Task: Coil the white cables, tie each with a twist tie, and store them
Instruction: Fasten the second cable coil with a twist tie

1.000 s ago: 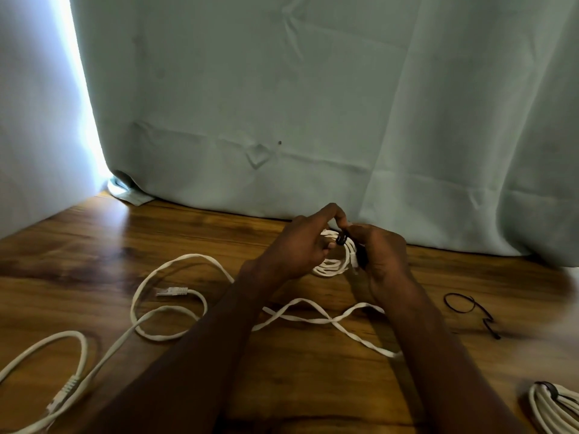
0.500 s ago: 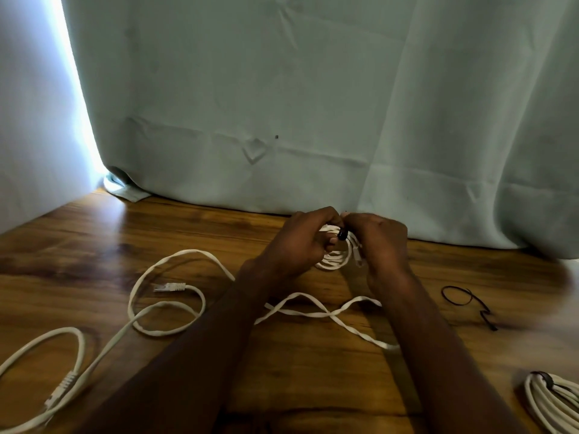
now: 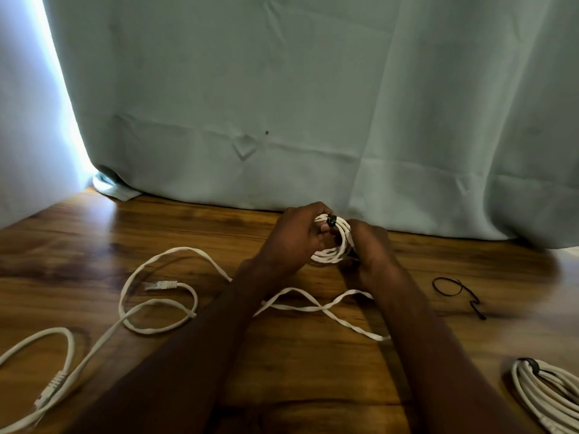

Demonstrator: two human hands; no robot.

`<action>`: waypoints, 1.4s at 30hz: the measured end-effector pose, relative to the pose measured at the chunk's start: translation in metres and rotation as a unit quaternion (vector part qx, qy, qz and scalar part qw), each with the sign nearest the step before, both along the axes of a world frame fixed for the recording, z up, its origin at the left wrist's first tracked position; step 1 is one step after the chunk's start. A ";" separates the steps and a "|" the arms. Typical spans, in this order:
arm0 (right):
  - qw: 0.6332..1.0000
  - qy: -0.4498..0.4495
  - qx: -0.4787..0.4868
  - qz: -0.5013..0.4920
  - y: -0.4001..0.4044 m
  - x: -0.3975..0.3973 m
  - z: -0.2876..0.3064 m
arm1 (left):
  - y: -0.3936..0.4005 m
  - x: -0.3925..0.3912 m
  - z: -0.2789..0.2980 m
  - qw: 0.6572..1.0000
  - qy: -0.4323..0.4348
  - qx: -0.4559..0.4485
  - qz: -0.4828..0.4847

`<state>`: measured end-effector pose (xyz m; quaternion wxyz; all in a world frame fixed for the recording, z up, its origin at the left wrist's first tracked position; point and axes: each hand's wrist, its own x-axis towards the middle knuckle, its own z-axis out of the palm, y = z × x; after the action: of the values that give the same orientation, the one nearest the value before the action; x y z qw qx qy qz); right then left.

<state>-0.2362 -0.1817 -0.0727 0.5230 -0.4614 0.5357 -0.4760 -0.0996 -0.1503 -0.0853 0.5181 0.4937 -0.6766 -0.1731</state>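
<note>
Nearest, at the right edge of the wooden worktop (image 3: 297,371), lies a tied coil (image 3: 548,396). A loose white cable (image 3: 156,308) trails across the left side. A spare black twist tie (image 3: 454,289) lies to the right. Farther back, the left hand (image 3: 291,239) and right hand (image 3: 372,249) both grip a small cable coil (image 3: 335,245), held above the worktop, with a black tie (image 3: 331,220) wrapped at its top. A pale curtain (image 3: 313,104) hangs behind.
</note>
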 end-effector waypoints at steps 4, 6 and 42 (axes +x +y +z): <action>0.986 0.053 -0.156 -0.034 -0.001 0.005 -0.004 | -0.005 0.009 0.001 0.997 0.057 0.045 0.029; 0.966 0.098 -0.235 -0.047 -0.001 0.007 -0.003 | -0.005 0.012 0.004 0.994 0.080 0.069 0.030; 0.983 -0.129 0.023 0.129 0.010 -0.002 0.008 | -0.004 0.022 0.004 0.994 -0.066 -0.084 0.017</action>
<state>-0.2382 -0.1716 -0.0642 0.6557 -0.4489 0.4104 -0.4474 -0.0779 -0.1539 -0.0813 0.5146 0.4698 -0.7135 -0.0737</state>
